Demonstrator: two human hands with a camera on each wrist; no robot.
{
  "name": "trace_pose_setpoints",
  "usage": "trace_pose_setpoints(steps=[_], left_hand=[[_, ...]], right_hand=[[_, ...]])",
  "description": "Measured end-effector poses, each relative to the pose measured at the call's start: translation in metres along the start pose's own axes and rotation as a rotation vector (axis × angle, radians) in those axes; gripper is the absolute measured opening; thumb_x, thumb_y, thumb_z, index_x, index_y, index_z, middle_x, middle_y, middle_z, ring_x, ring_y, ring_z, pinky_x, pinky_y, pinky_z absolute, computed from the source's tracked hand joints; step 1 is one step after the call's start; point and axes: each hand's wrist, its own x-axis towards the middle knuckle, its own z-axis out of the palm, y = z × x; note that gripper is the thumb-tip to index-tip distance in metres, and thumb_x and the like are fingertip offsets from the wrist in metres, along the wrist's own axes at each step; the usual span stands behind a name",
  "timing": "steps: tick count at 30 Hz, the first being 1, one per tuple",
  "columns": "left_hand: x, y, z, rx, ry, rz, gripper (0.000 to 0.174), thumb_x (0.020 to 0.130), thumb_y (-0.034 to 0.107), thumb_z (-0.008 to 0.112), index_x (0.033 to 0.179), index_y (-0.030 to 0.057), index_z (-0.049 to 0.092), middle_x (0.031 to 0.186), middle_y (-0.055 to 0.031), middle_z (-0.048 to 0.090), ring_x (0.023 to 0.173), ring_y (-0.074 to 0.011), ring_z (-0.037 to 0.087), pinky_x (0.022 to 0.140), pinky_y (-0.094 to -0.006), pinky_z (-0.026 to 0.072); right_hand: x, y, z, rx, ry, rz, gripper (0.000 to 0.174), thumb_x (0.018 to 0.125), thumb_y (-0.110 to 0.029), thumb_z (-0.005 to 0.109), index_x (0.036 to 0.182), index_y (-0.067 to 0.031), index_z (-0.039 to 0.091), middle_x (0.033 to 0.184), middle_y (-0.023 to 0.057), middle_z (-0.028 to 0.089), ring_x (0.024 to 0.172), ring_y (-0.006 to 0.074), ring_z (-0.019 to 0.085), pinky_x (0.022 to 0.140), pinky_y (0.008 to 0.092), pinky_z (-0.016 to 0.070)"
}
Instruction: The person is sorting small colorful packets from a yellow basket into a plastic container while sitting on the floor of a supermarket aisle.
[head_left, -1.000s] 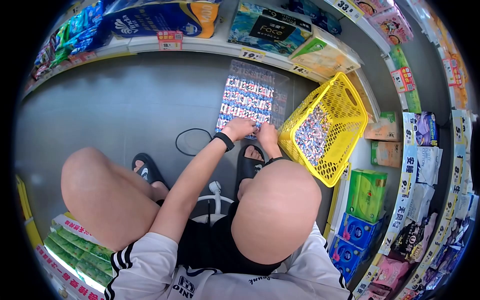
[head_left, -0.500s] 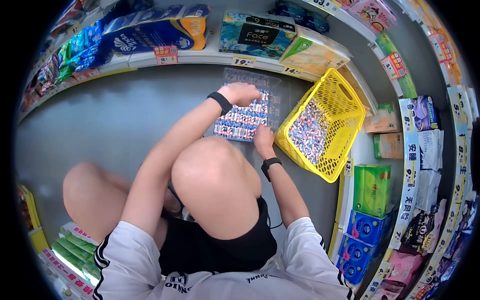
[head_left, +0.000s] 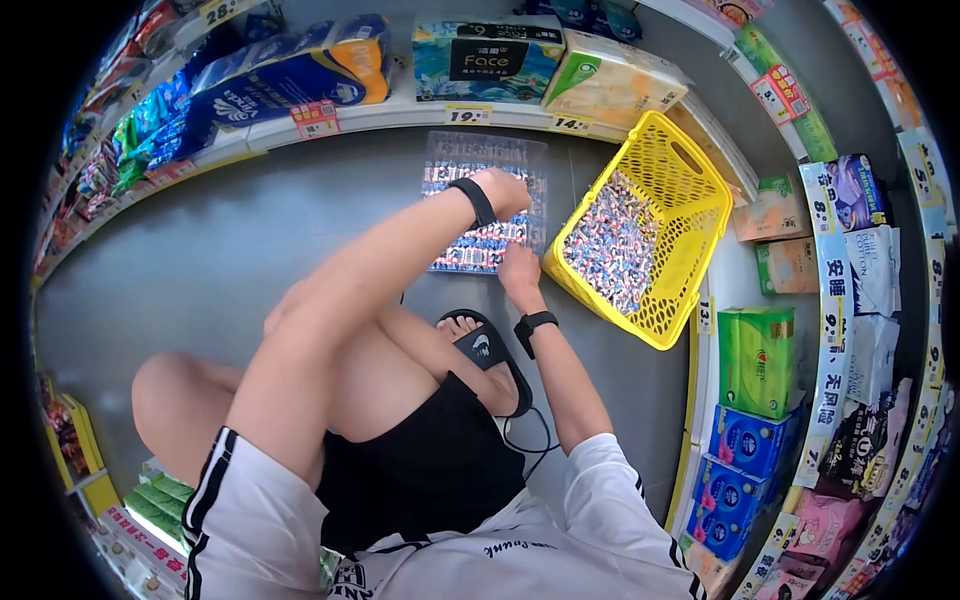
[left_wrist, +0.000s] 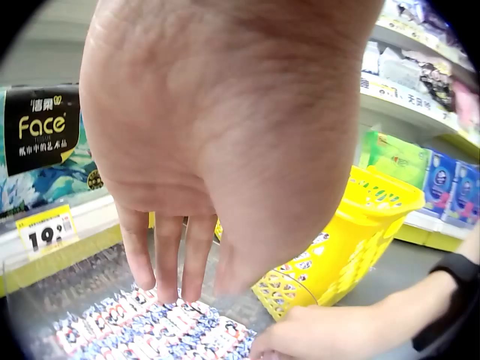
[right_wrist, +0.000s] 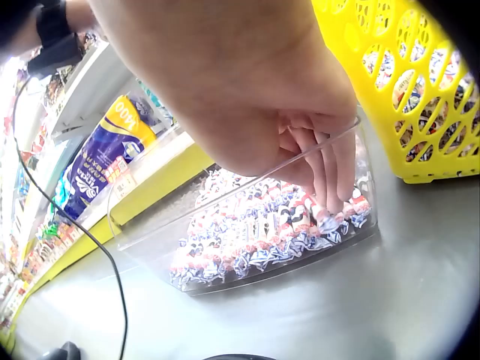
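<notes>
A clear plastic box (head_left: 440,150) on the floor holds rows of wrapped candies (head_left: 470,262) in blue, white and red twists. Over the middle of the box is my left hand (head_left: 505,192), wearing a black wristband. Its fingers (left_wrist: 169,259) point straight down above the rows in the left wrist view, with nothing showing between them. My right hand (head_left: 520,272) reaches over the near right rim. In the right wrist view its extended fingertips (right_wrist: 332,202) touch a candy at the row's end. Beside the box, a yellow basket (head_left: 712,180) contains loose wrapped candies (head_left: 615,250).
Shelves of tissue packs, with a Face tissue pack (head_left: 490,65) among them, run along the far side and the right. A thin black cable (right_wrist: 112,259) hangs near the box. My sandalled foot (head_left: 490,360) is on the grey floor (head_left: 230,260).
My left hand has gone from the near end of the rows to farther over the box, then slightly right. My right hand stays at the near right edge. My legs have shifted.
</notes>
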Motion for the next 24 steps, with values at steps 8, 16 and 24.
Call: trace_pose_setpoints(steps=[8,16,24], left_hand=[[0.034,0.042,0.075,-0.079,-0.025,-0.131,0.024,0.087,0.011,0.063,0.108,0.0077,0.074,0.114,-0.0132,0.072,0.107,-0.0309,0.070,0.086,-0.0428,0.0573],[0.044,0.051,0.118,-0.150,-0.118,-0.278,0.026,0.094,0.017,0.057,0.113,0.0126,0.074,0.120,-0.0098,0.071,0.110,-0.0270,0.069,0.089,-0.0400,0.0566],[0.028,0.017,0.139,0.075,-0.288,-0.139,0.051,0.099,0.039,0.056,0.147,0.0484,0.041,0.163,0.0182,0.024,0.149,-0.0162,0.029,0.111,-0.0417,0.0413]], right_hand=[[-0.009,0.003,-0.006,0.109,-0.086,0.014,0.020,0.088,-0.017,0.062,0.101,-0.0055,0.072,0.101,0.0218,0.072,0.097,0.0388,0.070,0.083,0.0491,0.0562],[-0.015,0.003,-0.011,0.188,-0.174,0.101,0.027,0.082,-0.025,0.069,0.094,-0.0018,0.073,0.100,0.0253,0.071,0.097,0.0416,0.069,0.084,0.0502,0.0556],[-0.023,-0.002,-0.016,0.013,-0.108,-0.032,0.020,0.086,-0.014,0.059,0.090,-0.0013,0.073,0.096,0.0238,0.072,0.093,0.0396,0.070,0.083,0.0498,0.0565]])
